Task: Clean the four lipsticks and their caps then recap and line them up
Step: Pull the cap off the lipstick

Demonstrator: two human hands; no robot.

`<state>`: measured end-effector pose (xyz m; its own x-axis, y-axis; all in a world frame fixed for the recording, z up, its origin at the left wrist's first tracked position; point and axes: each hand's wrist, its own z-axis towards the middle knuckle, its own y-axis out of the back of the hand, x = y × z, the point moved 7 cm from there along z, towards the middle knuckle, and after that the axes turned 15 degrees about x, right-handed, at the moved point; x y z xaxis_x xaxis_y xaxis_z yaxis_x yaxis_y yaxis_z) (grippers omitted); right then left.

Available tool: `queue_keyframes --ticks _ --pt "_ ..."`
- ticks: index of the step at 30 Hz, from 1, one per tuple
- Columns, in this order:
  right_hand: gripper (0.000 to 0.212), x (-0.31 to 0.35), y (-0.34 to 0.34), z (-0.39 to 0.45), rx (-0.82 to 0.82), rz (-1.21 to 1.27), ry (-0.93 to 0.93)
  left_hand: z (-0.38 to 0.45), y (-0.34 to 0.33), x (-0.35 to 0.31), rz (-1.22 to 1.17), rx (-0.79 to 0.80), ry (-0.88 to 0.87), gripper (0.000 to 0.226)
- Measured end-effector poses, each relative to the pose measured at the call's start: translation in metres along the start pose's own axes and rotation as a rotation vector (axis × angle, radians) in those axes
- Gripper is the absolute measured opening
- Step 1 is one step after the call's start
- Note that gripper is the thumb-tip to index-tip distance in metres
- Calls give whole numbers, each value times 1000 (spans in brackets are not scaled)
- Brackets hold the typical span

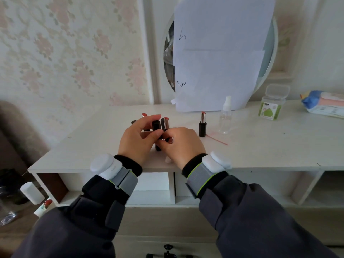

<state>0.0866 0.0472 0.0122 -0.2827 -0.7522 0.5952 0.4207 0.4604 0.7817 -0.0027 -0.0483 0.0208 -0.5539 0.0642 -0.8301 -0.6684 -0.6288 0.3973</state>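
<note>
A black square-sided lipstick cap (156, 125) is pinched between the thumb and fingers of the left hand (138, 140), just above the white dressing-table top (93, 146). The right hand (181, 144) is closed around the base of an uncapped black lipstick with a silver collar and red bullet (166, 123); its fingertips are touching those of the left hand. The step in hand is judged to be uncapping or recapping; which cannot be told. Another uncapped lipstick (202, 125) is seen upright, well apart to the right; one more red tip (144, 114) is partly hidden behind the left hand. Square alignment of cap and tube is called for next.
</note>
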Motion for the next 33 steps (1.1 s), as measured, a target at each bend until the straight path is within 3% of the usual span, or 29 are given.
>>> queue_keyframes --ticks 13,28,33 --pt "31 -2 -7 7 -6 -50 8 -2 1 1 5 12 9 31" --pt "42 6 4 -6 -107 55 134 0 -1 11 -339 122 5 24" --pt "35 3 4 -2 -101 131 139 -3 -3 4 -385 131 -14 26"
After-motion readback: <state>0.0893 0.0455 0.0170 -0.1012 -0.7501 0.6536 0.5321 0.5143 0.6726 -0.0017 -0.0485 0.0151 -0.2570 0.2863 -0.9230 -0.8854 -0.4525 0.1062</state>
